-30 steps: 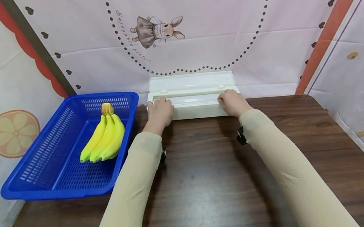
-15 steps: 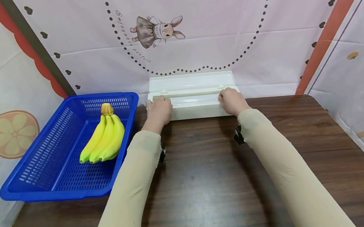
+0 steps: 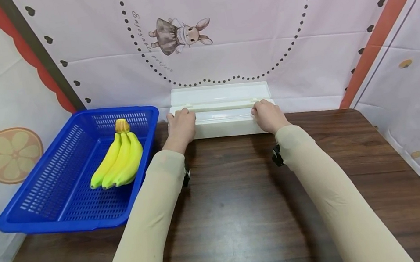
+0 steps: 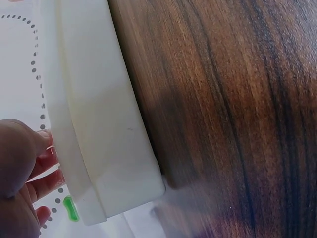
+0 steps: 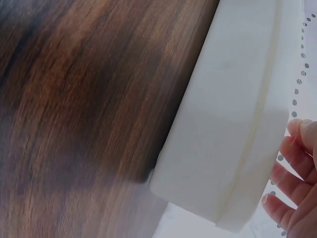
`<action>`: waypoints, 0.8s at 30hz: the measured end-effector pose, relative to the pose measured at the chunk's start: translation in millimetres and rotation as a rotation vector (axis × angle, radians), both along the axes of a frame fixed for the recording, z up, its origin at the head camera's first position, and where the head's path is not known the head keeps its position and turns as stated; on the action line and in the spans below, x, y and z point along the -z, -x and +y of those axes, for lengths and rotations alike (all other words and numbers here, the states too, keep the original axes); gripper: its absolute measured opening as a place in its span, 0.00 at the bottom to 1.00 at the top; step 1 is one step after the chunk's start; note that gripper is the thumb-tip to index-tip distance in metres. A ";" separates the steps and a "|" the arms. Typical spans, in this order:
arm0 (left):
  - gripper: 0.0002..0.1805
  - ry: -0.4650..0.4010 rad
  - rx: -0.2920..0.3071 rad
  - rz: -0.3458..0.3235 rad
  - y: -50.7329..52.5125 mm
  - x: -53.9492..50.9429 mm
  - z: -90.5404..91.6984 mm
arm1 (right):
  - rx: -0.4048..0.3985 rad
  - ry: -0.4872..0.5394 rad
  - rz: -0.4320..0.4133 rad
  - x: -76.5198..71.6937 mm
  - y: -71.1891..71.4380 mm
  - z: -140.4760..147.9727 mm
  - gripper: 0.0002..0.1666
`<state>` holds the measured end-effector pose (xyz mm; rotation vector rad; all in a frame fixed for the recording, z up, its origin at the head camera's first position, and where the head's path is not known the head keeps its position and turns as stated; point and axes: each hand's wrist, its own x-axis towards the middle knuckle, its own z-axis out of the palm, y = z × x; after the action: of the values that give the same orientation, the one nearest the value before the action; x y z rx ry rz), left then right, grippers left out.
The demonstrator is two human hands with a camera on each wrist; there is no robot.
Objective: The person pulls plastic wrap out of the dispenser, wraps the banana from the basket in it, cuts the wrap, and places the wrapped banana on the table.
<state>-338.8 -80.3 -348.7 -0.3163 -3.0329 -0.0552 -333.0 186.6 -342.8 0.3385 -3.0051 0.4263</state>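
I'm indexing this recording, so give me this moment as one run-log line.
left hand: at left end of white box; right hand: at right end; grip: unclear; lid: open; bananas: in blue basket

Bent fingertips [image 4: 47,163] of the left hand [image 4: 22,166], which is cut off by the view's border, meet the upper edge of a white box [image 4: 116,153]. A yellowish seam [image 4: 74,114] follows the box's length; its front face bears one small dark mark [image 4: 130,129]. A small green piece [image 4: 71,208], of unclear nature, appears beside the left end. Near side: wood-grained table [image 4: 237,99], partly shaded. Far side: pale cloth [image 4: 15,64] with dark dots.
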 end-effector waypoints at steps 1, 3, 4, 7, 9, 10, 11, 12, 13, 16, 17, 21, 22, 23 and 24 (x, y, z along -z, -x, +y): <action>0.07 -0.001 -0.001 0.002 0.2 0.2 -0.5 | -0.003 0.004 -0.007 -0.2 -0.1 0.0 0.18; 0.07 -0.003 -0.001 0.004 0.5 0.7 -1.3 | -0.009 0.011 -0.019 0.0 0.3 0.2 0.18; 0.08 -0.005 0.000 0.006 0.5 0.7 -1.7 | -0.009 0.016 -0.024 0.0 0.5 0.6 0.18; 0.09 -0.015 -0.002 0.011 0.5 -0.2 -3.0 | -0.013 0.034 -0.039 -1.1 0.1 1.9 0.18; 0.11 -0.027 -0.008 0.008 0.2 -1.3 -4.5 | -0.015 0.047 -0.044 -2.5 -0.3 2.6 0.18; 0.12 -0.036 -0.010 0.004 0.3 -1.9 -5.0 | -0.016 0.050 -0.047 -3.3 -0.9 3.4 0.18; 0.13 -0.043 -0.012 -0.002 0.4 -2.3 -5.6 | -0.018 0.053 -0.047 -4.2 -1.6 4.0 0.17; 0.14 -0.045 -0.014 -0.008 0.5 -2.5 -6.2 | -0.020 0.054 -0.047 -4.9 -2.3 4.5 0.17; 0.14 -0.047 -0.016 -0.017 0.4 -2.7 -6.9 | -0.022 0.053 -0.047 -5.5 -2.9 4.9 0.17; 0.14 -0.037 -0.012 -0.027 0.9 -2.2 -8.6 | -0.027 0.051 -0.043 -6.3 -3.8 5.2 0.17; 0.14 -0.029 -0.010 -0.025 1.2 -1.9 -8.9 | -0.028 0.051 -0.041 -6.4 -4.0 5.1 0.17; 0.14 -0.007 -0.008 0.003 2.9 -0.4 -9.5 | -0.031 0.060 -0.041 -6.0 -3.9 4.1 0.17; 0.14 -0.005 -0.010 0.009 3.5 0.1 -9.6 | -0.032 0.062 -0.041 -5.8 -3.9 4.0 0.17; 0.14 -0.003 -0.012 0.013 4.1 0.6 -9.8 | -0.034 0.064 -0.042 -5.6 -3.8 3.8 0.17; 0.14 -0.003 -0.015 0.017 4.9 1.3 -9.6 | -0.034 0.067 -0.041 -5.4 -3.8 4.2 0.17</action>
<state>-343.7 -89.9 -350.0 -0.2928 -3.0175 -0.0560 -329.2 190.8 -337.3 0.3809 -3.0204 0.5417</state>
